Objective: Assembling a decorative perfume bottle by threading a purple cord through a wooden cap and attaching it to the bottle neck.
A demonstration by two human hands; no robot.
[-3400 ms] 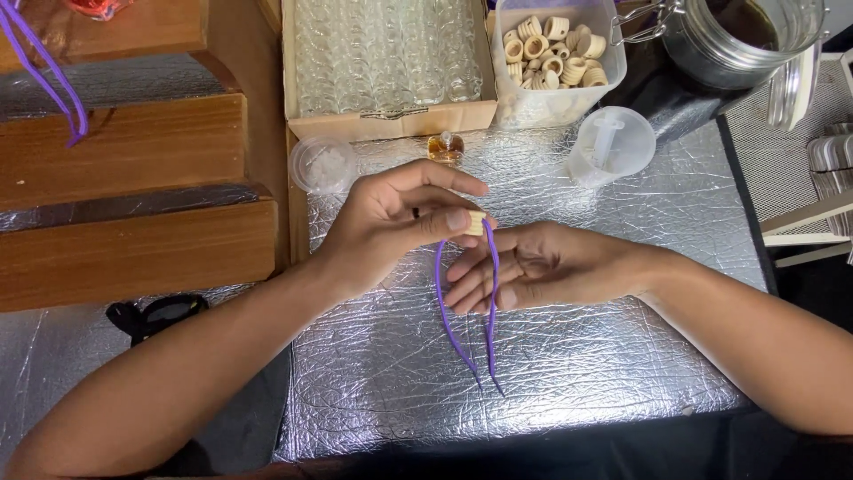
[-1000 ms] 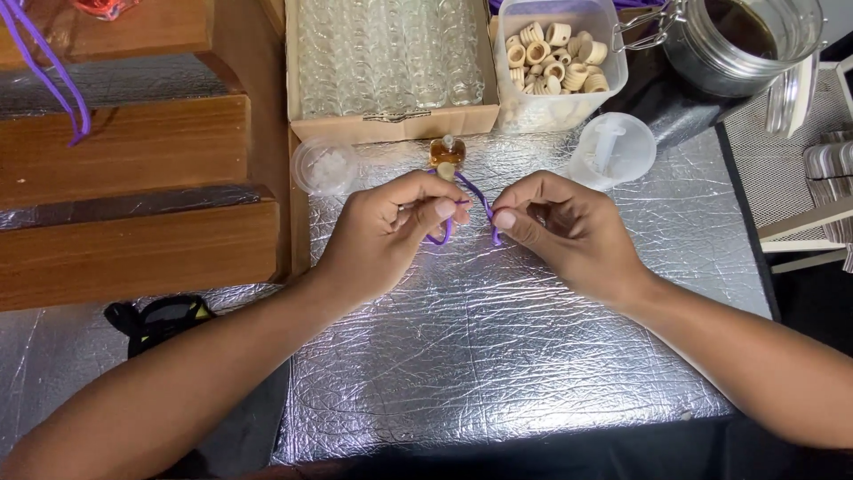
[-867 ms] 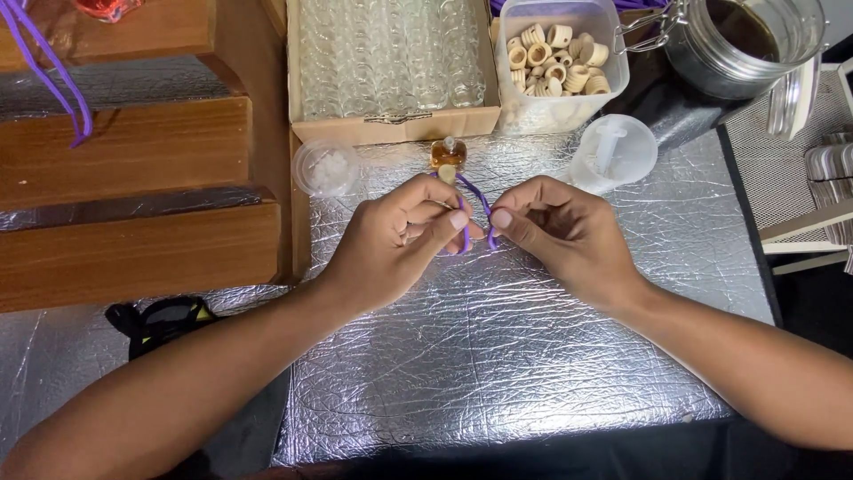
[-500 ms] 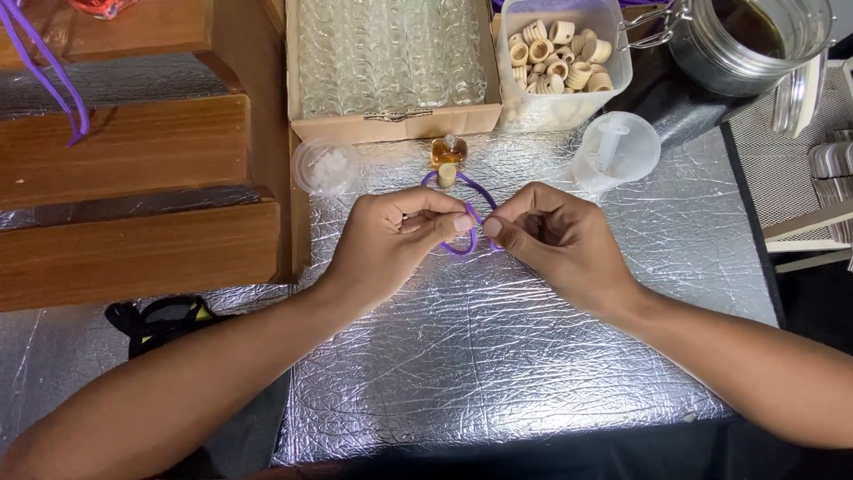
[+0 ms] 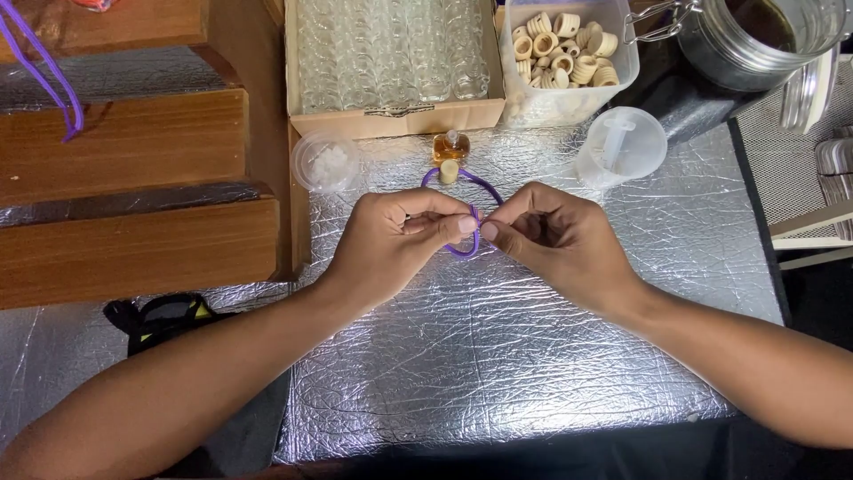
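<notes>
Both hands meet mid-table over foil sheet (image 5: pixel 498 356): left hand (image 5: pixel 395 240) & right hand (image 5: pixel 555 236) pinch purple cord (image 5: pixel 471 244) btwn fingertips. Cord loops up round small amber bottle (image 5: pixel 450 149), just in front of cardboard box (image 5: pixel 391 117) w/ glass vials.

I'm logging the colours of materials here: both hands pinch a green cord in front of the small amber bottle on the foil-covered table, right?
Not quite: the cord is purple, not green, as the head view shows. The rest stands: the left hand and right hand both pinch it, in front of the small amber bottle on the foil-covered table.
</notes>
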